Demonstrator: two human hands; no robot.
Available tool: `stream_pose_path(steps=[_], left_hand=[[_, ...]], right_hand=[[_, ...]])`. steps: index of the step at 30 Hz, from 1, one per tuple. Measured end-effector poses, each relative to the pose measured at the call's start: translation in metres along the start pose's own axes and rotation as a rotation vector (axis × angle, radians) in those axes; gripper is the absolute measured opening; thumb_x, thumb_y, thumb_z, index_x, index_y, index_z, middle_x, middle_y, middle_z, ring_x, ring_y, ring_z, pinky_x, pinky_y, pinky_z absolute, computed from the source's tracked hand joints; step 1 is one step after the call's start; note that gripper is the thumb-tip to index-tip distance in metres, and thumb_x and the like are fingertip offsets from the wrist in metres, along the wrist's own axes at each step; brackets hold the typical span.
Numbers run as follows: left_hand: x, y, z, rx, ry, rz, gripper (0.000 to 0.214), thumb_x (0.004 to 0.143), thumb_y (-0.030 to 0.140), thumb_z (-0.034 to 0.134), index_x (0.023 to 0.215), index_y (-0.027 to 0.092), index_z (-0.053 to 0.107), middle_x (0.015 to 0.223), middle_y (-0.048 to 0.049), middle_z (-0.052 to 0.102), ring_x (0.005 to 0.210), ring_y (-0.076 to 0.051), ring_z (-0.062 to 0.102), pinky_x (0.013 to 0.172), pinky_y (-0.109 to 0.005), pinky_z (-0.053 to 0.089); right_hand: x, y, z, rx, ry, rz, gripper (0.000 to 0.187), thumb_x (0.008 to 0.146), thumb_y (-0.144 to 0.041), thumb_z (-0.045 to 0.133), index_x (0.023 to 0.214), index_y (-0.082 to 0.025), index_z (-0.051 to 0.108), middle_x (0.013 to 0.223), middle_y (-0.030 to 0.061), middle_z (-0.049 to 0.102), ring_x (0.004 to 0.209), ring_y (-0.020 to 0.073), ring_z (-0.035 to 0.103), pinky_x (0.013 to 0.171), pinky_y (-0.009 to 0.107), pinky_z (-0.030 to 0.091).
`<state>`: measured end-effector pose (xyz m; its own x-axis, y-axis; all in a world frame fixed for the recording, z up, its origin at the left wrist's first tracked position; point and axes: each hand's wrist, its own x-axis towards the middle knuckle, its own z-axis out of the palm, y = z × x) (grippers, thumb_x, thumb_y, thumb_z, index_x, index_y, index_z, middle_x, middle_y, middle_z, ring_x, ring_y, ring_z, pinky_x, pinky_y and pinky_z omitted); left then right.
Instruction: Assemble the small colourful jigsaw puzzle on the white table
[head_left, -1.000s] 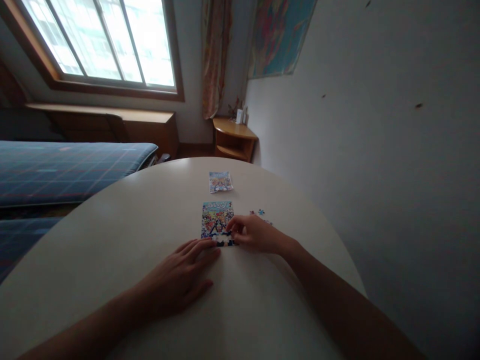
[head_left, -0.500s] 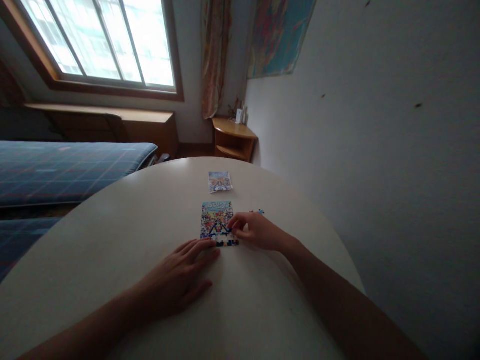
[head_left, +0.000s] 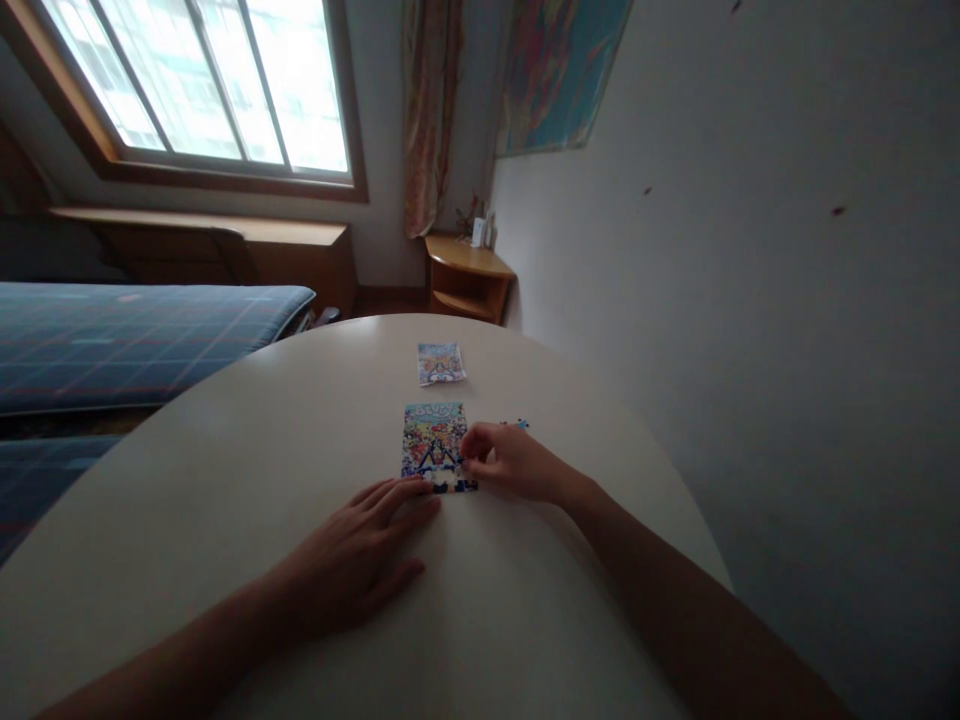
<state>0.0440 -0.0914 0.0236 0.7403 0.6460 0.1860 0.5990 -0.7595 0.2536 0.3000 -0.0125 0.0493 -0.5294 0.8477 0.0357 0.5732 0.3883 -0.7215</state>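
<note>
A small, colourful jigsaw puzzle [head_left: 433,430] lies flat on the white round table [head_left: 247,470], with a pale gap in its lower part. My left hand [head_left: 367,535] rests palm down, its fingers stretched out and their tips at the puzzle's lower left corner. At the right edge, beside the gap, my right hand [head_left: 510,460] has thumb and index finger closed in a pinch on a jigsaw piece, mostly hidden by the fingers. Just behind that hand a few loose jigsaw pieces [head_left: 522,424] show, partly covered by it.
Beyond the puzzle lies a printed picture sheet [head_left: 441,364] with a similar design. A plaid mattress [head_left: 150,340] stands to the left of the table, and a white wall [head_left: 712,300] runs along the right. A wooden corner shelf [head_left: 469,258] is behind the table.
My right hand's fingertips have drawn slightly to the right, towards the puzzle's edge. My left hand stays in place.
</note>
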Motion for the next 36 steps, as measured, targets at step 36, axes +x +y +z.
stream_pose_path(steps=[36], left_hand=[[0.001, 0.001, -0.002, 0.042, -0.037, -0.002, 0.049, 0.096, 0.031, 0.048, 0.144, 0.022, 0.041, 0.147, -0.0115, 0.043, 0.131, -0.029, 0.046, 0.11, -0.049, 0.044]], right_hand=[[-0.001, 0.002, -0.004, -0.098, -0.058, -0.001, 0.016, 0.079, -0.027, 0.075, 0.091, -0.017, 0.076, 0.075, 0.0018, 0.071, 0.064, 0.0109, 0.06, 0.058, 0.021, 0.039]])
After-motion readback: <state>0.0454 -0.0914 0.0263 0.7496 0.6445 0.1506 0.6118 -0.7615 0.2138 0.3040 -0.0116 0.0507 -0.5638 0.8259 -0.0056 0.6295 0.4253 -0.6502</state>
